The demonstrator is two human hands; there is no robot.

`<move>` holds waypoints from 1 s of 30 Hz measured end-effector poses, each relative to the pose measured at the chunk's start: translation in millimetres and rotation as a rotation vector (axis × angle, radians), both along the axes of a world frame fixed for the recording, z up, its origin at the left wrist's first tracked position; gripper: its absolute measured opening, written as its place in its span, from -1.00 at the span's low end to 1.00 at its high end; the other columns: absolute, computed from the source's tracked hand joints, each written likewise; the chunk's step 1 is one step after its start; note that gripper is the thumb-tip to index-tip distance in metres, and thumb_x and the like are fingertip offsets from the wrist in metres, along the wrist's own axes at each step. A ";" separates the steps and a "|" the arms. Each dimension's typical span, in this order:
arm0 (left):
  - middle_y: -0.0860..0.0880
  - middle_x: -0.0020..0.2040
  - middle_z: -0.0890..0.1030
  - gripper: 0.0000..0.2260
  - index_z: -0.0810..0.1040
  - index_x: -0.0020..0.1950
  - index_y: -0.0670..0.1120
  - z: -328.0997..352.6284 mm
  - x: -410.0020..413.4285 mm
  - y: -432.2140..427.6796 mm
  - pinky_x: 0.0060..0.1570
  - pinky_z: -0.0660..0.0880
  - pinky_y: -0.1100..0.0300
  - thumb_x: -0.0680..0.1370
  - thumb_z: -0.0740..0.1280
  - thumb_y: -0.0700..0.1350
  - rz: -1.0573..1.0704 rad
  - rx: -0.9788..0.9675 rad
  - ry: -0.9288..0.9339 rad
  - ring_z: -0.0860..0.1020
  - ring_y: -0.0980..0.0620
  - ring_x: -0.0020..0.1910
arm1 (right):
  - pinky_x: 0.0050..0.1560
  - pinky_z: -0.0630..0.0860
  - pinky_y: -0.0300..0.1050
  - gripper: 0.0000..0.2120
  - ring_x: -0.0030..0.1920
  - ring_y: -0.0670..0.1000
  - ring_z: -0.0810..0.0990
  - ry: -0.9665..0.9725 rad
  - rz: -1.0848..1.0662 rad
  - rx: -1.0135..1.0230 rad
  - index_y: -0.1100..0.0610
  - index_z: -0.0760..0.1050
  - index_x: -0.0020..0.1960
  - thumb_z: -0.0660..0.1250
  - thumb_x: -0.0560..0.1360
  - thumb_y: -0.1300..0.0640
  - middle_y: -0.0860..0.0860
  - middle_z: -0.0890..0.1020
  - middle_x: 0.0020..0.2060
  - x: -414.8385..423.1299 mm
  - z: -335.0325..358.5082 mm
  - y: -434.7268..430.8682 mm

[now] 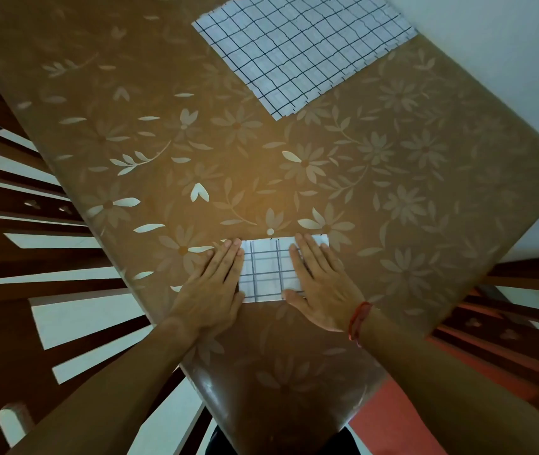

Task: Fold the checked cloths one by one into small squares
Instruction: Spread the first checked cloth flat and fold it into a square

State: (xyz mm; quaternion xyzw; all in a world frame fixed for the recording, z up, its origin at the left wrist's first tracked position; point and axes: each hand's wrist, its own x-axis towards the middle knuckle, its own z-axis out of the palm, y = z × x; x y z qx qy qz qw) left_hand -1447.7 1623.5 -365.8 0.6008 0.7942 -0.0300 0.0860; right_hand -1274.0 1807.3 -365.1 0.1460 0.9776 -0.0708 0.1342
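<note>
Brown, flower-printed covering spreads over the table (294, 165), and close to its near corner lies one folded checked cloth (266, 270), white with dark lines, now a short rectangle. The left hand (210, 287) lies flat on its left end and the right hand (320, 284) flat on its right end. Both have straight, spread fingers that press down and grip nothing, so only the middle strip of cloth shows between them.

This looks like the creasing step of a fold partly done. The piece is wider than it is deep, so it is not yet a small square. The next move probably calls for lifting one end, bringing it over to meet the other edge for edge, and pressing again.

By count there are two hands, one cloth being worked, and one pile of flat checked cloths (301, 50) at the far side, well apart. Staggered edges suggest several sheets, though the number cannot be told. A red thread band (358, 320) circles the right wrist.
</note>
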 end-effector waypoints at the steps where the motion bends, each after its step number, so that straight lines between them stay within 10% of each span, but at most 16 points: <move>1: -0.24 0.54 0.17 -0.40 0.20 0.52 -0.28 0.7 0.1 0.2 0.47 0.03 -0.06 0.58 0.10 0.06 -0.001 -0.002 0.002 0.11 -0.14 0.54 | 0.53 -0.04 0.15 -0.25 0.56 0.13 -0.15 -0.014 0.000 0.006 0.25 -0.06 0.56 -0.10 0.60 -0.28 0.19 -0.06 0.55 6.3 1.7 5.7; 16: -0.22 0.53 0.22 -0.39 0.25 0.50 -0.27 5.2 -1.0 1.7 0.46 0.03 -0.02 0.54 0.13 0.04 -0.002 -0.030 0.007 0.17 -0.13 0.53 | 0.54 -0.16 0.06 -0.23 0.55 0.04 -0.27 -0.154 0.060 -0.100 0.22 -0.22 0.56 0.13 0.52 0.04 0.13 -0.20 0.55 22.3 30.3 44.0; 30: -0.20 0.53 0.23 -0.41 0.26 0.50 -0.25 4.2 0.5 2.7 0.50 0.11 -0.03 0.55 0.09 0.04 0.019 -0.021 -0.001 0.17 -0.12 0.53 | 0.26 0.31 -0.03 -0.25 0.28 0.05 0.37 -0.022 -0.161 -0.049 0.00 0.21 0.45 0.40 0.32 -0.03 0.02 0.37 0.34 -35.3 45.0 43.6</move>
